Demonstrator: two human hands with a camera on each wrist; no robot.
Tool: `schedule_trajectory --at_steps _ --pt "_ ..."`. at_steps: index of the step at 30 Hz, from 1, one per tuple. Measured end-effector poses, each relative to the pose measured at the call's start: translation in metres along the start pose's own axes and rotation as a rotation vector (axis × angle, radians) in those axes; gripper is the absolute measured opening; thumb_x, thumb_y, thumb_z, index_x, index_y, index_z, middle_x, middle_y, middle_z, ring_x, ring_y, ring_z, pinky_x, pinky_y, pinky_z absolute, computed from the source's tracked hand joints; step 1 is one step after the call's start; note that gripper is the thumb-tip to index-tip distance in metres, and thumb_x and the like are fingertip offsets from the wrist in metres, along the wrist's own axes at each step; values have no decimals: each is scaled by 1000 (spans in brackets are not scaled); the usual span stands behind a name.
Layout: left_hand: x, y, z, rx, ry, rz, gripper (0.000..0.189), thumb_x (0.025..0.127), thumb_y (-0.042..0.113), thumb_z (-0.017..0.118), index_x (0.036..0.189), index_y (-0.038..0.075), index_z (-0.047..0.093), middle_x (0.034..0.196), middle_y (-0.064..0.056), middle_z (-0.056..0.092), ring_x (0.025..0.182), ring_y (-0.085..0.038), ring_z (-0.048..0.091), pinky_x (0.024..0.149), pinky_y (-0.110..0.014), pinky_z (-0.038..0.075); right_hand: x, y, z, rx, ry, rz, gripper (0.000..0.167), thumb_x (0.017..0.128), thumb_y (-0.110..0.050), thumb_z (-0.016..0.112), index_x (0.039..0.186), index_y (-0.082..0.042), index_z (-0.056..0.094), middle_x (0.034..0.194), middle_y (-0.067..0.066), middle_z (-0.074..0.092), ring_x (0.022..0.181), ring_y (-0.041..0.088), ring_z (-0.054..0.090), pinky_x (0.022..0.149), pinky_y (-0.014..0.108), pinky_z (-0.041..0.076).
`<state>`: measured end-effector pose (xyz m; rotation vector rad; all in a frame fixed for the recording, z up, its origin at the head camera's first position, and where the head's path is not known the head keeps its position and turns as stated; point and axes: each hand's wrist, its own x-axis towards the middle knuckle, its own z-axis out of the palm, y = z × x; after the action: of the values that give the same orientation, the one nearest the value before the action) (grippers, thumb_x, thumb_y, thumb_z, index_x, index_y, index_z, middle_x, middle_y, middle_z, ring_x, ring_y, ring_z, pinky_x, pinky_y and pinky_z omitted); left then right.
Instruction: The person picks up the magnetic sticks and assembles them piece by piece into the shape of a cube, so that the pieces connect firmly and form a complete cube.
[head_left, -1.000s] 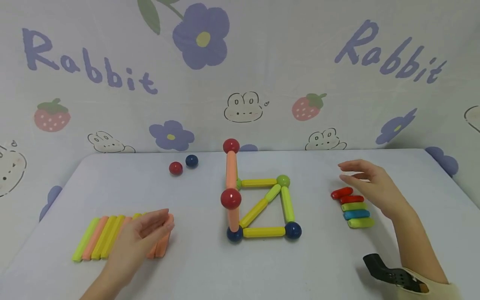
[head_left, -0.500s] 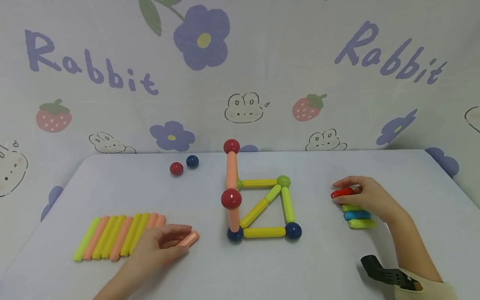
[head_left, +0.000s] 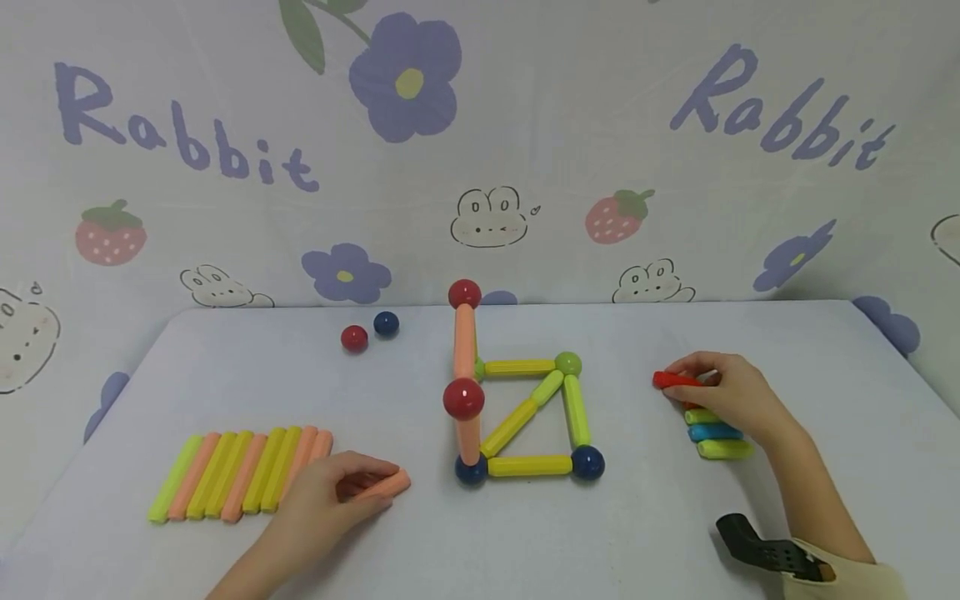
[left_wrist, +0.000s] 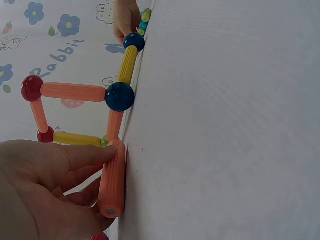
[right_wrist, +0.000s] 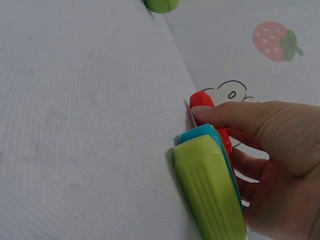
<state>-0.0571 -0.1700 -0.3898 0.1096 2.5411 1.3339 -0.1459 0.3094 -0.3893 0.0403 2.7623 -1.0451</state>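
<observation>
My left hand pinches an orange magnetic rod between thumb and fingers, low over the table and right of a row of long rods. On the other side, my right hand pinches a short red magnetic rod by thumb and fingertips. Just below that hand lie short rods, a blue one and a lime one among them. Between the hands stands a frame of rods and balls, with a yellow rod along its front, a navy ball at a corner and a raised red ball.
Several long rods lie side by side at the left, a lime one outermost. Loose at the back left are a red ball and a blue ball. A printed cloth hangs behind the white table.
My left hand has taken an orange rod from the row's right end and moved right with it. My right hand has come down onto the short rods and gripped a red one, shifting it slightly.
</observation>
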Motion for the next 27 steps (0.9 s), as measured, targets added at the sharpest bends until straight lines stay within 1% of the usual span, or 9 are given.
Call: schedule_trajectory --at_steps 3,6,11,13,16,18,20,23,27 --pt "3 6 4 7 -7 -20 29 91 12 83 120 13 79 115 2 77 96 -13 66 84 -25 60 0 -1 1 3 21 -5 42 101 -20 72 132 6 63 124 30 61 107 39 56 75 28 51" --pt "4 15 6 8 -36 4 29 93 15 82 122 13 79 116 2 77 101 -14 67 89 -32 61 0 -3 2 9 38 -18 39 101 -16 70 132 6 63 124 31 61 107 39 55 75 28 52" --pt "9 20 10 -36 -140 45 31 95 14 79 127 13 77 122 0 75 106 -17 67 88 -33 61 0 -10 2 18 54 -30 37 100 -12 70 132 5 63 125 30 62 106 37 55 75 28 53" --pt "15 12 17 -74 -188 48 32 96 17 79 128 17 77 124 2 75 107 -17 67 86 -32 61 -1 -13 1 24 56 -42 37 100 -12 70 133 5 64 124 30 62 105 35 55 74 27 54" --pt "29 -11 31 -159 -257 48 33 95 30 81 127 27 77 125 8 74 108 -15 68 81 -31 62 -3 -17 1 36 57 -68 36 100 -13 70 132 4 65 124 28 63 102 33 56 71 25 56" --pt "36 -24 41 -198 -288 73 34 94 39 81 128 32 76 128 10 73 108 -14 68 78 -29 62 -4 -20 2 42 56 -86 36 100 -13 70 131 3 65 123 28 64 100 31 58 69 24 57" --pt "39 -30 50 -241 -316 78 36 94 44 80 128 35 76 131 12 71 107 -14 69 78 -28 61 -4 -23 2 48 54 -101 35 100 -13 70 131 4 66 123 28 65 97 30 60 67 25 58" --pt "34 -16 58 -294 -344 86 36 97 41 77 131 29 75 134 8 70 104 -15 71 80 -25 59 -5 -28 3 49 52 -121 35 100 -13 70 131 4 66 122 28 66 93 28 62 66 25 58" --pt "18 26 58 -335 -350 77 36 100 28 75 133 14 74 132 -2 70 97 -16 72 75 -21 57 -6 -33 5 53 47 -141 35 100 -13 71 131 4 66 121 27 66 89 27 62 64 26 57"
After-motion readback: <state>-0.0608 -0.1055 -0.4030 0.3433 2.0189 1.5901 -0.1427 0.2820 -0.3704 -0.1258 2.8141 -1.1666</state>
